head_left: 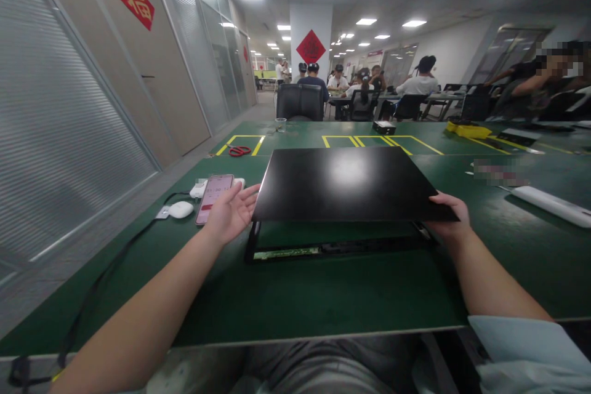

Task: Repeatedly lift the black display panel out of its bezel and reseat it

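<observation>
A glossy black flat screen panel (341, 184) is held tilted above the green table. My right hand (450, 215) grips its near right corner, thumb on top and the other fingers underneath. At the panel's left edge is my left hand (233, 212), palm turned up and fingers apart; the fingertips reach the edge, but I cannot tell whether they touch it. Below the panel lies a thin black frame (369, 246) with a green circuit strip (286, 253) along its near side. The panel hides the frame's far part.
Left of my left hand lie a phone (215, 197), a white rounded gadget (181, 210) and a black strap (120, 258). Red-handled scissors (240, 151), a clear cup (281, 125), a black box (384, 128) and a yellow tray (468, 130) stand farther back. A long white device (551, 204) lies right.
</observation>
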Tool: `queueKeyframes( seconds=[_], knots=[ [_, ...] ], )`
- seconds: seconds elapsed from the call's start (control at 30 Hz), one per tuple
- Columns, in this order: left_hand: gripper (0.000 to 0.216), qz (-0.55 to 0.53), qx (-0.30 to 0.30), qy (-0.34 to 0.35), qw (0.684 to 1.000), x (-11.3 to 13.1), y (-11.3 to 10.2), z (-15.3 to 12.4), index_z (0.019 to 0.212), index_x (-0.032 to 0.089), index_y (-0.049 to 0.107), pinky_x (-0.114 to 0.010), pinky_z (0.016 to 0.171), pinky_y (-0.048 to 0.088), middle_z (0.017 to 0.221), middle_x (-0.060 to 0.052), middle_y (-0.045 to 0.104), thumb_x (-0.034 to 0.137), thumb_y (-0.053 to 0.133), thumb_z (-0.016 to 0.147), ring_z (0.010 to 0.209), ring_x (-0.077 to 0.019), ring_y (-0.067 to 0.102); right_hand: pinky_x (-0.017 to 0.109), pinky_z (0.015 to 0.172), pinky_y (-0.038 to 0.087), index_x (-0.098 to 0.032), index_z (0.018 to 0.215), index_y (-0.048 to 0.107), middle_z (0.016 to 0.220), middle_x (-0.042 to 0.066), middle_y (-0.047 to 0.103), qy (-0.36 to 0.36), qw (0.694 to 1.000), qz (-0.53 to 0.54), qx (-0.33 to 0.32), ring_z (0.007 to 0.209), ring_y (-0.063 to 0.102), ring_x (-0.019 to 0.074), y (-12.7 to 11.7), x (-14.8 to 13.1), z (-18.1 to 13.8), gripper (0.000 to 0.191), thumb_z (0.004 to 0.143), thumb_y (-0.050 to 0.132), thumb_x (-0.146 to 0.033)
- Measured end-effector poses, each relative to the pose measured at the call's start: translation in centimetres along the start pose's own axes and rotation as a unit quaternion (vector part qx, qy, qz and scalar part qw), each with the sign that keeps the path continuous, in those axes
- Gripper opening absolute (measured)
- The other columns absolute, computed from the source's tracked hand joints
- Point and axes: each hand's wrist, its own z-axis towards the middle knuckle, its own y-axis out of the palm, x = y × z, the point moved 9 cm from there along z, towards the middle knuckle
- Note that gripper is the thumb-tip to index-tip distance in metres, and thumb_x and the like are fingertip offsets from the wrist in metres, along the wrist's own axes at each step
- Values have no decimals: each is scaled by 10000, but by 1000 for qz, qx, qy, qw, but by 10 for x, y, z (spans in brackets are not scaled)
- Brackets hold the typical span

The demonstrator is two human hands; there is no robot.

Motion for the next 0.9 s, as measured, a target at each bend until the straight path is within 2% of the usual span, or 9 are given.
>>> queueKeyframes(
  seconds=[0.13, 0.23, 0.37, 0.5, 0.6, 0.73, 0.9],
  knots=[
    [363, 59, -8, -19, 998, -9, 0, 0, 1171, 125, 722, -433, 813, 655, 1008, -139, 805, 320, 710, 864, 924, -313, 786, 597, 1000, 590, -314, 1177, 722, 1158, 48, 801, 45, 998, -28, -24, 1147, 727, 405, 8, 6, -4, 540, 638, 704, -303],
    [508, 105, -18, 8, 994, -8, 2, -1, 1196, 201, 712, -437, 826, 654, 1012, -82, 813, 202, 841, 705, 912, -303, 789, 588, 984, 600, -313, 1133, 721, 1170, 57, 797, 65, 996, -35, -40, 1166, 716, 413, 13, 9, -7, 516, 617, 743, -303],
    [630, 144, -27, 103, 984, 12, 4, -3, 1258, 255, 685, -448, 871, 642, 1048, -53, 810, 254, 898, 666, 952, -296, 779, 565, 984, 604, -308, 1131, 705, 1176, 49, 795, 58, 994, -66, -59, 1172, 716, 402, 15, 12, -9, 542, 601, 812, -282],
    [622, 167, -18, 245, 955, 40, 5, -12, 1226, 244, 693, -441, 1007, 585, 1190, -68, 781, 337, 931, 659, 1139, -304, 723, 534, 1030, 581, -325, 1158, 680, 1213, 25, 785, 11, 995, -84, -57, 1204, 706, 367, 16, 10, -8, 605, 593, 885, -259],
    [625, 169, -9, 304, 937, 48, 8, -19, 1226, 239, 687, -447, 1070, 545, 1250, -72, 758, 360, 934, 664, 1229, -309, 679, 525, 1011, 583, -323, 1111, 690, 1165, 22, 798, -5, 995, -89, -45, 1173, 721, 356, 14, 11, -6, 586, 577, 923, -263],
    [581, 179, 4, 314, 932, 42, 13, -26, 1220, 260, 681, -438, 1137, 494, 1285, -58, 738, 313, 915, 692, 1344, -308, 601, 521, 1023, 567, -296, 998, 731, 1051, 27, 814, -32, 995, -90, -21, 1107, 743, 345, 7, 12, -1, 518, 533, 957, -279],
    [596, 162, 12, 282, 946, 26, 16, -23, 1225, 287, 664, -395, 1182, 451, 1366, -45, 694, 161, 890, 688, 1485, -288, 468, 511, 1041, 550, -280, 906, 750, 962, 17, 811, -54, 994, -99, 10, 1060, 749, 324, -7, 14, 8, 466, 504, 984, -318]
  ],
)
